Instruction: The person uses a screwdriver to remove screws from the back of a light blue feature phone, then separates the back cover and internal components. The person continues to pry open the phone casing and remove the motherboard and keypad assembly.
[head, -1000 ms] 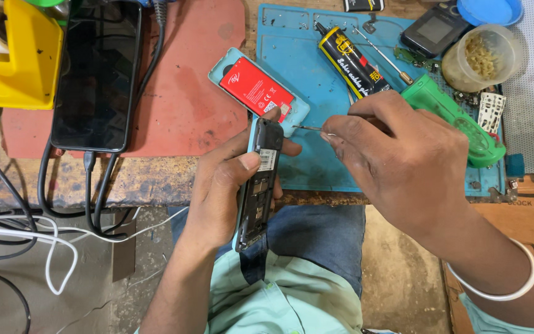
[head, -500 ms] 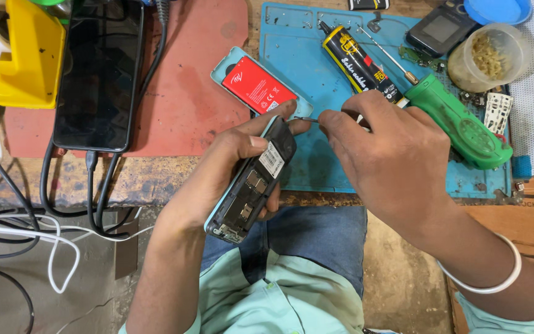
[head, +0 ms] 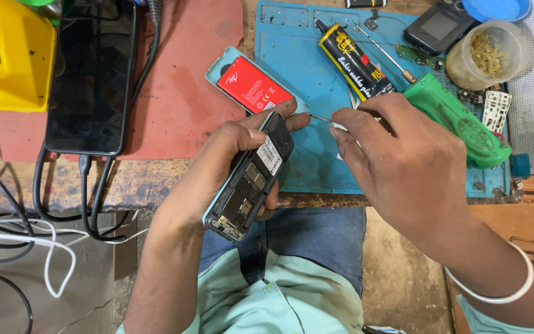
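My left hand (head: 220,164) grips a small opened mobile phone (head: 250,179) with its back off, circuit side up, tilted over the table's front edge. My right hand (head: 397,164) pinches a thin metal tool (head: 320,117), tweezers or a pick, whose tip points toward the phone's top end. Just beyond the phone lies a light blue back cover (head: 217,67) with a red battery (head: 253,85) resting in it.
A blue repair mat (head: 307,55) holds a black and yellow glue tube (head: 348,57), a green handled tool (head: 458,117), a thin screwdriver (head: 385,54), a small dark phone (head: 437,28) and a jar of parts (head: 486,55). A large black phone (head: 93,74) lies on a red mat, cables at left.
My left hand has turned the phone from edge-on to circuit side up and tilted it left. My right hand stays near its top end with the thin tool.
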